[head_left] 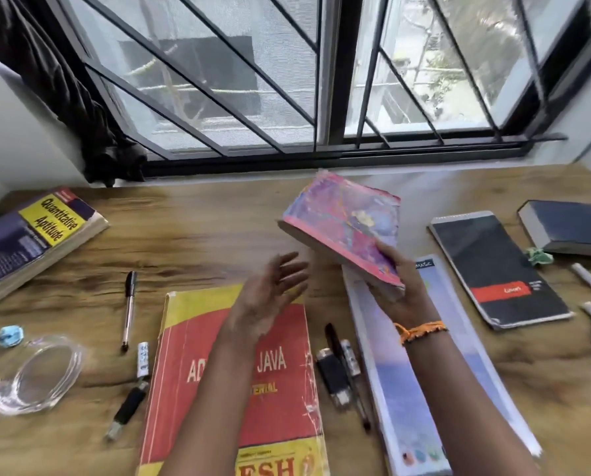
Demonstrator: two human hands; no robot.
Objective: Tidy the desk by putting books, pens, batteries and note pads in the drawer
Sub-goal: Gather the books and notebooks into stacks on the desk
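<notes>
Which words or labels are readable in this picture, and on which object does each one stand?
"Quantitative Aptitude": yellow label of the thick book at far left.
"JAVA", "ERIAL" and "ESH", each partly hidden: red and yellow book under the left hand.
Red label of the black note pad: too blurred.
Pink book in the right hand: nothing readable.

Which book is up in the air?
The pink and purple book, gripped by the right hand. The red and yellow Java book and the others lie flat on the wooden desk.

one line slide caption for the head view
Right hand lifts a pink book over a cluttered wooden desk; left hand open above the red Java book.
</notes>
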